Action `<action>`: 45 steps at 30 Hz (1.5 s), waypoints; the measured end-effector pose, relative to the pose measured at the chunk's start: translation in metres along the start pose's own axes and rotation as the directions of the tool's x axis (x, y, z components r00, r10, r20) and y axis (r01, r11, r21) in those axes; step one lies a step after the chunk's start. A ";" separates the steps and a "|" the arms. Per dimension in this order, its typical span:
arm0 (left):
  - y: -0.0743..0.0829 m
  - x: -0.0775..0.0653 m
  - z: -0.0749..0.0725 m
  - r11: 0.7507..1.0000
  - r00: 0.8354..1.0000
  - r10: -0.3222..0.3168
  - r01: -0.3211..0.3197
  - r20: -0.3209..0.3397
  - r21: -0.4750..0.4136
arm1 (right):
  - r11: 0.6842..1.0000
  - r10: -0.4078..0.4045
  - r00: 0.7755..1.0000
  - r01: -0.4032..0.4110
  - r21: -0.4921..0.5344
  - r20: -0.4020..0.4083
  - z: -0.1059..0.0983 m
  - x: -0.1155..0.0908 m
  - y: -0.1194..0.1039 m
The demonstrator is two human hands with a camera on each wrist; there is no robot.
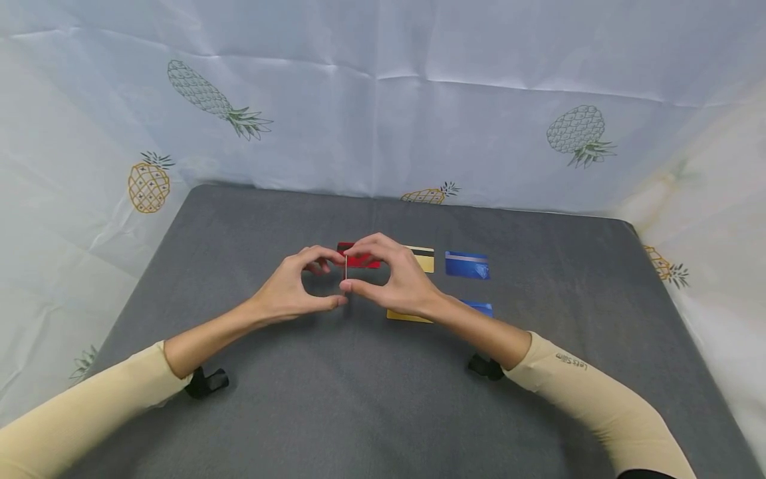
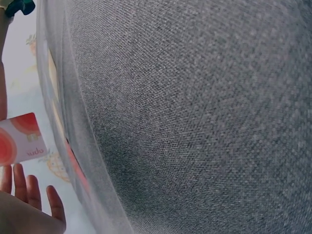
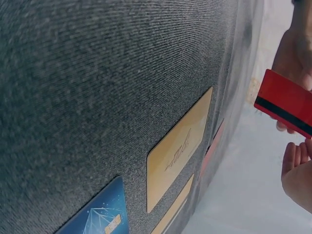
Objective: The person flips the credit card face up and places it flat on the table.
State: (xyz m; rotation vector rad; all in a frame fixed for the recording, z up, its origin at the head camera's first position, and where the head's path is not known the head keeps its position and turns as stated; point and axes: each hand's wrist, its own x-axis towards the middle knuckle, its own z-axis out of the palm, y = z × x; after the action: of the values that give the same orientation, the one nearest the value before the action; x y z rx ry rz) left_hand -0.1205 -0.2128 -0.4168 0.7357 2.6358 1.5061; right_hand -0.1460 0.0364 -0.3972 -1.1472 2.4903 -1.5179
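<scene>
A bank card [image 1: 346, 269] stands upright, edge-on in the head view, between the two hands above the grey table. My right hand [image 1: 397, 276] pinches it by opposite edges, thumb at the bottom and fingers at the top. My left hand [image 1: 296, 283] curves towards it from the other side, index fingertip right at the card's top edge and thumb lower down. Red with a black stripe, one face of the card [image 3: 285, 103] shows in the right wrist view. The left wrist view catches the other face of the card [image 2: 23, 139], white with red circles.
Behind the hands lie a red card [image 1: 370, 262], a yellow card [image 1: 426, 261] and a blue card [image 1: 467, 265]. Nearer are another yellow card [image 1: 407, 316] and a blue one [image 1: 480, 309], partly covered by the right arm. A pineapple-print curtain [image 1: 359, 133] surrounds the table [image 1: 335, 412].
</scene>
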 end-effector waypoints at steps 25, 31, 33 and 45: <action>0.000 0.002 -0.002 0.999 1.000 0.022 -0.023 0.007 0.045 | 1.000 -0.021 1.000 0.020 -0.021 -0.021 -0.004 -0.003 0.000; -0.003 0.002 -0.002 0.998 1.000 0.020 -0.021 0.012 0.054 | 0.999 -0.028 0.999 0.028 -0.020 -0.034 -0.004 -0.003 0.001; -0.003 0.001 -0.002 0.998 1.000 0.020 -0.020 0.008 0.060 | 0.999 -0.029 0.999 0.028 -0.020 -0.029 -0.004 -0.004 0.001; 0.000 0.001 -0.003 0.995 0.999 0.034 -0.034 -0.001 0.092 | 1.000 -0.009 1.000 0.009 0.006 -0.008 -0.006 -0.006 0.003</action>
State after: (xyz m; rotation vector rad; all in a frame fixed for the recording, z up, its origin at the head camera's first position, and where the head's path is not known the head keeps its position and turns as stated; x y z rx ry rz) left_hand -0.1223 -0.2154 -0.4151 0.7897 2.7245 1.4015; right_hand -0.1451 0.0450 -0.3983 -1.1552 2.4870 -1.5347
